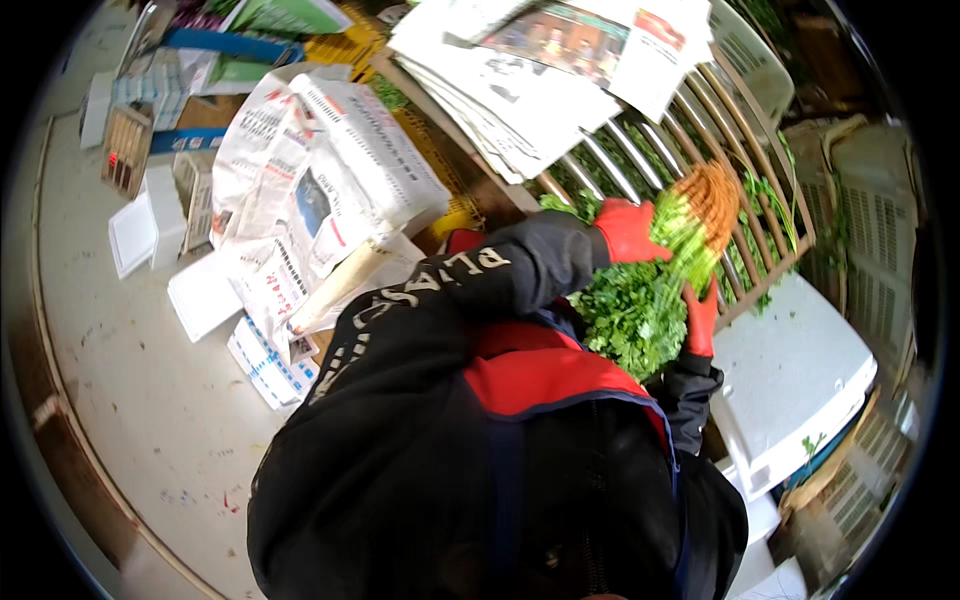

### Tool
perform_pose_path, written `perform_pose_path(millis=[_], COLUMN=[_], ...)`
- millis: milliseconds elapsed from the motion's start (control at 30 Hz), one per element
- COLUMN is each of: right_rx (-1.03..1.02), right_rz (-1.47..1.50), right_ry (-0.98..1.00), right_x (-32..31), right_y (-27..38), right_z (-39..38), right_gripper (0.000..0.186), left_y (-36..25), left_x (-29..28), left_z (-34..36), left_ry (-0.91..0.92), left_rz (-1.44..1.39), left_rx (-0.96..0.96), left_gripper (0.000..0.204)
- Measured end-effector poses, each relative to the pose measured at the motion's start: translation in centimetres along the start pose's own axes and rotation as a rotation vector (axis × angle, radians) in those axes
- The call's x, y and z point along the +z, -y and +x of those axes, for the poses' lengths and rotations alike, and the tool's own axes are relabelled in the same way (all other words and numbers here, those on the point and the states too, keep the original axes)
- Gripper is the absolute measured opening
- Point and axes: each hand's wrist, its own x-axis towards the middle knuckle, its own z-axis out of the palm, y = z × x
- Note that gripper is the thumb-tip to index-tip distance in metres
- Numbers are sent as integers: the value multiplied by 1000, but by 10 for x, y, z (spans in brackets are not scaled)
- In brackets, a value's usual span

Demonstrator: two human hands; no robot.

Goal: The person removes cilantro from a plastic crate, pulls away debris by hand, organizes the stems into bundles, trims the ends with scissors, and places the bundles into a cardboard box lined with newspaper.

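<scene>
A thick bunch of leafy herbs, coriander by its look point(634, 318), is held over a slatted rack point(776, 208). Its orange-brown roots point away from me and its green leaves hang toward my body. In a red glove, my left hand point(629, 232) is closed at the left side of the pale green stems. My right hand point(701, 318), also red-gloved, grips the bunch from the right, lower down beside the leaves. Part of the right hand's fingers is hidden behind the stems and leaves.
A stack of newspapers point(520, 100) lies across the rack's far left part. Crumpled newspaper point(300, 190) covers things to my left, near small white boxes point(205, 296). A white foam box lid point(790, 370) is at the right, with plastic crates point(880, 240) beyond.
</scene>
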Motion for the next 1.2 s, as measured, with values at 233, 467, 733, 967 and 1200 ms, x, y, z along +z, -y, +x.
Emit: perform_pose_path(millis=[233,467,733,967,1200], right_rx=[-15,-52,-436,-673,-758], right_rz=[67,-239,-193,-905,-1280], right_ry=[134,383,1045,599,275], right_x=[-18,107,420,606,668], right_y=[-30,109,259,200,88], right_z=[2,-4,-87,-81,-37], right_gripper=[44,48,70,90,91], left_y=[2,47,199,377,445], left_x=[-38,-137,-191,-186,-129], left_z=[-57,-210,-378,-375,-315], left_ry=[-147,-667,-1172,-1267,-1067], left_rz=[-476,-647,-928,-651,-368], left_rx=[-28,59,-209,-590,-980], left_gripper=[83,71,44,53,63])
